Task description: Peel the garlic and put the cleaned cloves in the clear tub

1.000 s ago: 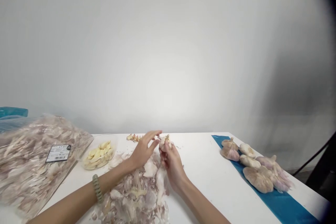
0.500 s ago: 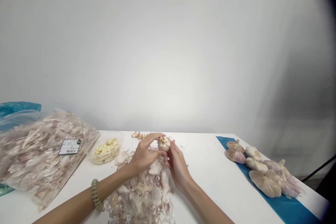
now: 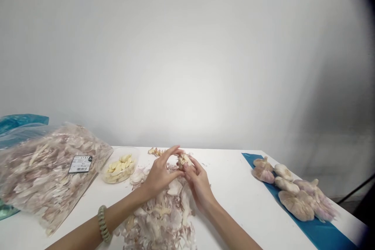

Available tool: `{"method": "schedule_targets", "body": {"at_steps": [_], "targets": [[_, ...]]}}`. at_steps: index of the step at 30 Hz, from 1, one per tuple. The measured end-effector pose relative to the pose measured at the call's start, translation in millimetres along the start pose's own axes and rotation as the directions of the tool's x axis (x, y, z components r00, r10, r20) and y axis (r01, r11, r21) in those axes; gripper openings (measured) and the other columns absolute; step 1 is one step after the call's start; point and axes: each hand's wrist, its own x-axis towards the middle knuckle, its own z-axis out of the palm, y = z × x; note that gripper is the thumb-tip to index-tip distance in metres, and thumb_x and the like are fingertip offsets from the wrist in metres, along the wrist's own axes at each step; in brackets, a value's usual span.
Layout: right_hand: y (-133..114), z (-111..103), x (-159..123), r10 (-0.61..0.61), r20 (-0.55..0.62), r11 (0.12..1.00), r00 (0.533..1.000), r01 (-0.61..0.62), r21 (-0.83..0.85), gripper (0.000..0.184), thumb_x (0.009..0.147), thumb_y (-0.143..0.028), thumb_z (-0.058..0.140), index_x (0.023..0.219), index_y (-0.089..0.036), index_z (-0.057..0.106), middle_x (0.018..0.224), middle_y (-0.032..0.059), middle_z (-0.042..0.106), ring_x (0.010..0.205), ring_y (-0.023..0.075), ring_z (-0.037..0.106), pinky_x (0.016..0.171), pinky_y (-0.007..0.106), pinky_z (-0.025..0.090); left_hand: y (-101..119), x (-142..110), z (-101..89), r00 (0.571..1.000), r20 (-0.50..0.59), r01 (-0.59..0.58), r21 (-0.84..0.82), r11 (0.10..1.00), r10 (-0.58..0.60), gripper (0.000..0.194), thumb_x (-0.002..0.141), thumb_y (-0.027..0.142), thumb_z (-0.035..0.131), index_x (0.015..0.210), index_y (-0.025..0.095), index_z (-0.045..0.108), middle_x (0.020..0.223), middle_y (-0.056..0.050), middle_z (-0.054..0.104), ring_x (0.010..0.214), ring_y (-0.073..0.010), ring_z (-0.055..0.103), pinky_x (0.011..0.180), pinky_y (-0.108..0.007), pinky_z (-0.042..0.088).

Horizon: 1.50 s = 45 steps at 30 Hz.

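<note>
Right hand (image 3: 199,183) pinches garlic bulb (image 3: 184,159); left hand (image 3: 159,174) curves round it (firm contact unclear). Likely light, firm, papery-slick; best held round fat sides.

Tabletop (image 3: 234,181) lies open between right hand (image 3: 201,187) and garlic bulbs (image 3: 296,205); peel heap (image 3: 164,218) and bag (image 3: 48,181) crowd the left

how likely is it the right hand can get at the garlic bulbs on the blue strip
Probably yes: the white table between the right hand and the bulbs on the blue strip shows no barrier. The garlic bulb that hand holds would likely need setting down first.
</note>
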Motion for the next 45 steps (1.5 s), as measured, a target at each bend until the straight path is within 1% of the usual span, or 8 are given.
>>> {"method": "schedule_targets", "body": {"at_steps": [8, 14, 20, 24, 28, 32, 36, 45], "targets": [[-3, -14, 19, -0.146, -0.171, 0.984, 0.974, 0.125, -0.128, 0.054, 0.061, -0.032, 0.078, 0.106, -0.019, 0.052, 0.104, 0.0091, 0.069, 0.099, 0.0212, 0.063, 0.089, 0.034, 0.045, -9, -25, -25.8, 0.96, -0.22, 0.198, 0.101, 0.975, -0.172, 0.043, 0.082, 0.041, 0.055, 0.122, 0.028, 0.047, 0.122, -0.004, 0.058, 0.116, -0.0208, 0.052, 0.101, -0.038, 0.04], [-14, -46, 38, -0.241, -0.206, 0.897, 0.948, 0.137, -0.419, 0.046, 0.055, -0.032, 0.077, 0.093, -0.017, 0.057, 0.101, 0.0099, 0.068, 0.087, 0.0227, 0.066, 0.078, 0.034, 0.048, -18, -27, -26.4, 0.971, -0.184, 0.186, 0.189, 0.964, -0.151, 0.036, 0.085, 0.039, 0.048, 0.118, 0.028, 0.051, 0.123, -0.005, 0.056, 0.117, -0.0229, 0.051, 0.1, -0.041, 0.041], [-46, -124, 49, -0.241, -0.21, 0.639, 0.948, -0.008, -0.77, 0.034, 0.049, -0.032, 0.073, 0.077, -0.016, 0.065, 0.073, 0.0074, 0.071, 0.07, 0.0274, 0.065, 0.063, 0.034, 0.045, -30, -24, -29.1, 0.967, -0.17, 0.217, 0.158, 0.963, -0.19, 0.03, 0.085, 0.032, 0.044, 0.109, 0.024, 0.058, 0.123, -0.007, 0.057, 0.118, -0.024, 0.05, 0.104, -0.046, 0.036], [-64, -171, 44, -0.266, -0.179, 0.398, 0.947, -0.061, -0.915, 0.02, 0.048, -0.031, 0.071, 0.063, -0.02, 0.066, 0.059, 0.0061, 0.068, 0.063, 0.0287, 0.063, 0.06, 0.035, 0.044, -40, -22, -31.4, 0.857, -0.171, 0.473, -0.112, 0.874, -0.486, 0.034, 0.083, 0.03, 0.044, 0.113, 0.017, 0.054, 0.12, -0.013, 0.059, 0.109, -0.0232, 0.058, 0.093, -0.039, 0.046], [-69, -194, 38, -0.299, -0.128, 0.214, 0.946, -0.064, -0.975, 0.029, 0.056, -0.036, 0.063, 0.078, -0.018, 0.068, 0.077, 0.0137, 0.072, 0.069, 0.032, 0.066, 0.065, 0.04, 0.048, -39, -22, -31.8, 0.823, -0.253, 0.441, -0.278, 0.853, -0.508, 0.035, 0.085, 0.037, 0.043, 0.113, 0.018, 0.052, 0.119, -0.012, 0.059, 0.109, -0.0211, 0.057, 0.091, -0.034, 0.048], [-66, -185, 34, -0.387, -0.013, 0.03, 0.922, -0.002, -1.0, 0.045, 0.065, -0.032, 0.054, 0.104, -0.011, 0.062, 0.107, 0.0218, 0.065, 0.103, 0.0381, 0.058, 0.091, 0.048, 0.041, -29, -21, -35.4, 0.801, -0.328, 0.387, -0.353, 0.852, -0.5, 0.038, 0.084, 0.048, 0.045, 0.11, 0.022, 0.052, 0.114, -0.009, 0.061, 0.106, -0.0211, 0.058, 0.09, -0.035, 0.048], [-51, -145, 36, -0.359, 0.185, -0.11, 0.915, 0.155, -0.982, 0.044, 0.077, -0.03, 0.046, 0.116, -0.011, 0.057, 0.122, 0.0187, 0.058, 0.118, 0.0335, 0.047, 0.1, 0.046, 0.035, -22, -20, -38.8, 0.768, -0.34, 0.416, -0.382, 0.825, -0.544, 0.038, 0.084, 0.05, 0.043, 0.108, 0.022, 0.053, 0.11, -0.008, 0.061, 0.098, -0.0212, 0.06, 0.085, -0.035, 0.05], [25, -46, 100, -0.067, 0.356, -0.161, 0.932, 0.343, -0.926, 0.032, 0.086, -0.023, 0.055, 0.117, -0.015, 0.055, 0.118, 0.0116, 0.06, 0.11, 0.0238, 0.055, 0.094, 0.044, 0.042, -20, -27, -23.3, 0.916, -0.073, 0.379, -0.161, 0.911, -0.394, 0.025, 0.083, 0.038, 0.046, 0.097, 0.022, 0.059, 0.106, -0.008, 0.063, 0.096, -0.0209, 0.06, 0.084, -0.032, 0.05]]}}
